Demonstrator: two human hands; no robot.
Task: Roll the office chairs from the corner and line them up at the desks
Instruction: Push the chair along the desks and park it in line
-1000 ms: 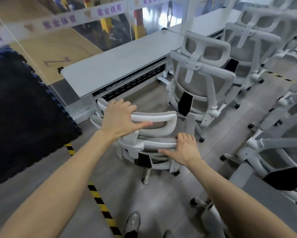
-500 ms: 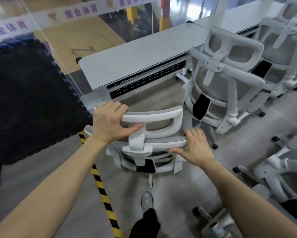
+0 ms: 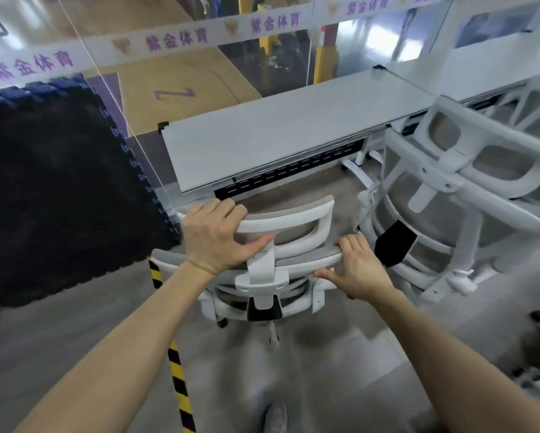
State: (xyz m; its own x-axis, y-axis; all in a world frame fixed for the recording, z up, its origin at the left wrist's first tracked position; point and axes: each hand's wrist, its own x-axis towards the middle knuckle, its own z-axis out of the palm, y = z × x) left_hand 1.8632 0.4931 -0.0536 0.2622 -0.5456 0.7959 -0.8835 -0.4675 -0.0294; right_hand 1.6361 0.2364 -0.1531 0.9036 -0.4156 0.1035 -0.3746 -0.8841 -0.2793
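Desk (image 3: 281, 142): it spans the middle of the frame, its near edge just above the chair we push. We judge the seat has yet to go under it; too hard a shove could knock the headrest or arms against that edge.
Foam mat (image 3: 56, 189): the dark sheet fills the left of the frame, its toothed edge close beside our chair. If we drift left, a caster could catch on it and stall or twist the chair.
Neighbouring chair (image 3: 456, 195): parked at right of centre, backrest toward us, just beside ours. Drifting right, the bases or armrests could lock together.
Office chair (image 3: 281, 242): centre of the frame, facing the desk, its wheels mostly hidden beneath the seat, so we cannot tell how they point.
Striped floor tape (image 3: 176, 367): it runs from lower centre up to the chair's left side; only a marker, little risk.
Left hand (image 3: 214, 234): curled over the left end of the headrest, thumb hooked beneath the bar. The headrest stem may tilt under load.
Right hand (image 3: 361, 271): fingers laid together on the backrest's top edge, thumb below. Uneven pushing between the two would swing the chair askew.
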